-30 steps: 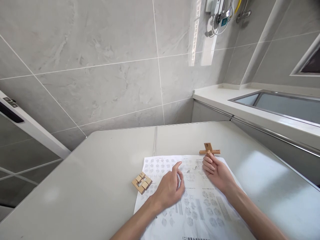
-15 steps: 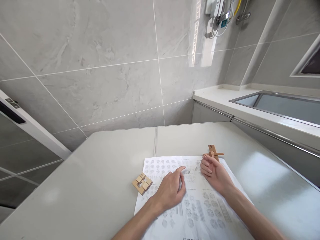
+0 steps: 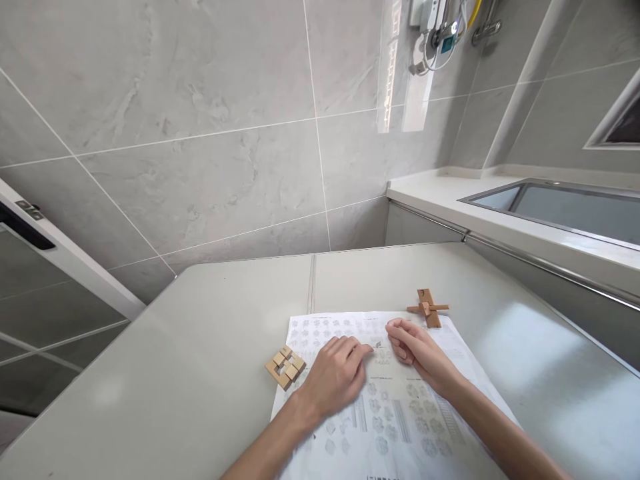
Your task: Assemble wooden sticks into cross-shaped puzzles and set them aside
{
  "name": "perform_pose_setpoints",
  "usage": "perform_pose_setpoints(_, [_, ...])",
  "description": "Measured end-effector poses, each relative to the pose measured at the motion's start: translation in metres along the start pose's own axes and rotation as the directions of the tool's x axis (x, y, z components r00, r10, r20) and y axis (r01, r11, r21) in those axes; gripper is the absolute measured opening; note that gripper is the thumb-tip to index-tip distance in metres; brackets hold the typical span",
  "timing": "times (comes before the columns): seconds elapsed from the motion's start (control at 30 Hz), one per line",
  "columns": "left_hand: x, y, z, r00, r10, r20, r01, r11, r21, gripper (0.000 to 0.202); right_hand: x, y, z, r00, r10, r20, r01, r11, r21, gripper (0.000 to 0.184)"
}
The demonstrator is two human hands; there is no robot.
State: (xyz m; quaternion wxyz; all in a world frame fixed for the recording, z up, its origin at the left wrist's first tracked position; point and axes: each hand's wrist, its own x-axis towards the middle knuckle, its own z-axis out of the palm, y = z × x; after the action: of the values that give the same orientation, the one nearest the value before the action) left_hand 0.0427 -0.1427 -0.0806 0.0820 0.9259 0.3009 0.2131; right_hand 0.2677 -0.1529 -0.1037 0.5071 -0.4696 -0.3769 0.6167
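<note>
A printed sheet of diagrams (image 3: pixel 400 413) lies on the pale table (image 3: pixel 200 360). My left hand (image 3: pixel 333 377) rests flat on the sheet, fingers stretched out, the index tip near the sheet's upper middle. My right hand (image 3: pixel 417 353) lies on the sheet beside it, fingers loosely curled and pointing left, holding nothing. A wooden cross-shaped puzzle piece (image 3: pixel 427 308) rests on the sheet's top right corner, apart from my right hand. A square interlocked wooden puzzle (image 3: pixel 285 366) sits on the table just left of the sheet, close to my left hand.
A tiled wall stands behind the table. A counter with a steel sink (image 3: pixel 565 207) runs along the right. A dark glass door with a white frame (image 3: pixel 45 267) is at the left. A wall fixture with cables (image 3: pixel 440 33) hangs at the top right.
My right hand let go of the cross piece, which now lies on the sheet's corner, and drew left and down. My left hand flattened onto the sheet.
</note>
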Motion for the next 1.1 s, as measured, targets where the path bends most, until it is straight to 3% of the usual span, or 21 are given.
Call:
perform_pose_setpoints(0.13, [-0.011, -0.004, -0.024, 0.997, -0.071, -0.032, 0.072, 0.996, 0.052, 0.027, 0.002, 0.002, -0.002, 1.000, 0.004, 0.009, -0.004, 0.999, -0.044, 0.043])
perform_pose_setpoints(0.23, [-0.036, -0.016, -0.039, 0.975, -0.181, -0.127, 0.197, 0.971, 0.134, 0.027, 0.003, 0.003, -0.003, 1.000, 0.004, 0.015, -0.003, 0.998, -0.070, 0.041])
perform_pose_setpoints(0.43, [-0.091, -0.043, -0.051, 0.874, -0.433, -0.220, 0.476, 0.855, 0.206, 0.053, 0.003, 0.005, -0.001, 1.000, -0.008, 0.022, 0.012, 0.986, -0.165, 0.032])
perform_pose_setpoints(0.53, [-0.103, -0.049, -0.050, 0.815, -0.533, -0.227, 0.575, 0.794, 0.197, 0.061, 0.002, 0.005, 0.000, 0.999, -0.013, 0.035, 0.019, 0.980, -0.197, 0.031])
perform_pose_setpoints(0.63, [-0.103, -0.051, -0.049, 0.785, -0.577, -0.224, 0.615, 0.769, 0.176, 0.058, 0.002, 0.006, 0.000, 0.999, -0.015, 0.045, 0.024, 0.978, -0.207, 0.031])
perform_pose_setpoints(0.87, [-0.090, -0.053, -0.055, 0.802, -0.555, -0.221, 0.587, 0.801, 0.115, 0.050, 0.004, 0.005, 0.001, 0.999, -0.009, 0.052, 0.019, 0.978, -0.206, 0.034])
perform_pose_setpoints(1.1, [-0.067, -0.040, -0.041, 0.915, -0.354, -0.195, 0.372, 0.926, 0.063, 0.058, 0.002, 0.004, 0.001, 0.998, 0.000, 0.060, 0.013, 0.977, -0.214, 0.031])
